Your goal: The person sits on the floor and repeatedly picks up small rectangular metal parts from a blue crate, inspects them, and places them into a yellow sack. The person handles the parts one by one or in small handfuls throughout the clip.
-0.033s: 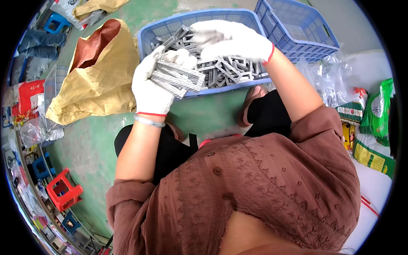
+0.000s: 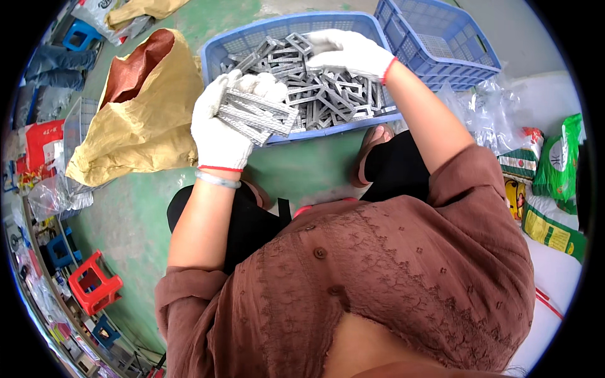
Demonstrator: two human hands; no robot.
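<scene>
My left hand (image 2: 220,120), in a white knitted glove with a red cuff, is closed around a stack of long grey metal frames (image 2: 258,116) in front of the basket's near left side. The frames lie side by side in the palm. My right hand (image 2: 353,53), gloved the same way, is over the far side of the heap. Its fingers and thumb are curled at the end of a tilted rectangular metal frame (image 2: 299,43); the fingertips are partly hidden. Under both hands a blue plastic basket (image 2: 220,47) holds a loose heap of such frames (image 2: 334,94).
A second blue crate (image 2: 441,47) stands behind right. Left of the basket is an open yellow woven sack (image 2: 138,126). A red stool (image 2: 94,282) stands at lower left by loaded shelves. Clear plastic bags (image 2: 479,120) and green packages (image 2: 558,164) lie at right.
My right hand has moved a little to the right, away from my left hand, uncovering part of the heap. The left hand keeps its stack, nearly still.
</scene>
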